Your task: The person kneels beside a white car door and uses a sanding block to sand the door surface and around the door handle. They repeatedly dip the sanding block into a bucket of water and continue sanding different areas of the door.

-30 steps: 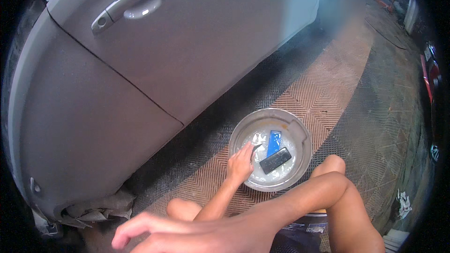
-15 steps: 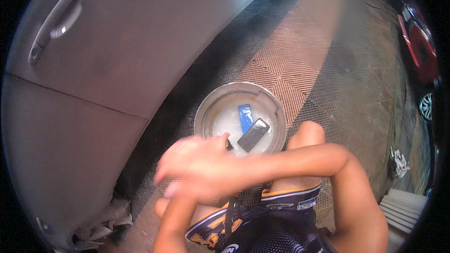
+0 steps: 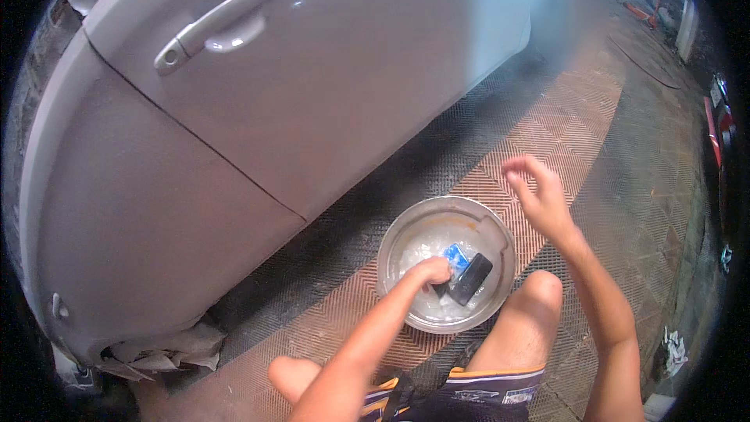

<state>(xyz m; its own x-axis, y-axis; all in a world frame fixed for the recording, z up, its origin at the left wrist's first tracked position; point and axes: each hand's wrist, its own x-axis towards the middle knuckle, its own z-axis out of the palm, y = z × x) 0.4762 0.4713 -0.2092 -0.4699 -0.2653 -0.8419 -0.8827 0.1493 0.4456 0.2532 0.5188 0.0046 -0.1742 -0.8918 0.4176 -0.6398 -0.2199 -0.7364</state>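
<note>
A round metal basin (image 3: 500,309) of whitish, sudsy water stands on the floor between my knees and the car. My left hand (image 3: 431,272) reaches down into it, fingers closed on something dark at the water, mostly covered by the hand. Right beside those fingers lie a flat blue block (image 3: 455,255) and a black rectangular block (image 3: 472,278), the black one overlapping the blue. Up and to the right of the basin, my right hand (image 3: 541,197) is raised in the air. Its fingers are curved and the thumb is apart, with nothing held.
A dull grey car door (image 3: 328,78) with a handle (image 3: 226,22) fills the left side. Crumpled paper (image 3: 176,350) hangs at the car's lower edge. Ribbed floor tiles (image 3: 562,129) run past the basin. A white crumpled scrap (image 3: 674,353) lies at right, below a dark red car (image 3: 720,129).
My hands were crossed near my left forearm, blurred by motion. Now the left is down in the basin and the right has swung away to the right. The view has shifted too.
</note>
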